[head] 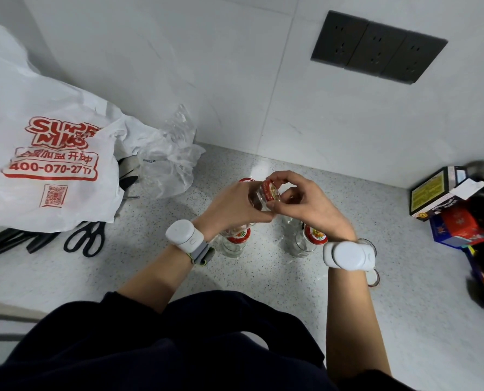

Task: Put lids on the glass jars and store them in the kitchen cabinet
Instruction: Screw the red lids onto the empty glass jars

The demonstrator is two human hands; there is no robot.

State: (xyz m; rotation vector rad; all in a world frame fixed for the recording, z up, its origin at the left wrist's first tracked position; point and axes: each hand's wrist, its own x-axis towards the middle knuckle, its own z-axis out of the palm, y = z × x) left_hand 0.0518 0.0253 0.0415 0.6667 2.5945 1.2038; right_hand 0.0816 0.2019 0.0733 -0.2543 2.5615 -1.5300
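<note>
Counter: speckled grey worktop [150,266] runs back to a white wall [178,66] that carries three dark sockets [376,46].
Jars: one glass jar [257,200] is held tilted above the counter. One lidded jar [233,241] stands under the left wrist and a second lidded jar [310,239] under the right. More glass behind the hands is partly hidden.
Hands: left hand [232,204] grips the held jar's body, and the right hand [311,204] pinches its red lid [270,191].
Open room: bare counter lies between the jars and the near edge.
Around: white printed bag [46,142], clear plastic bag [167,165] and black scissors [87,239] sit to the left. Boxes [447,201] crowd the right.
</note>
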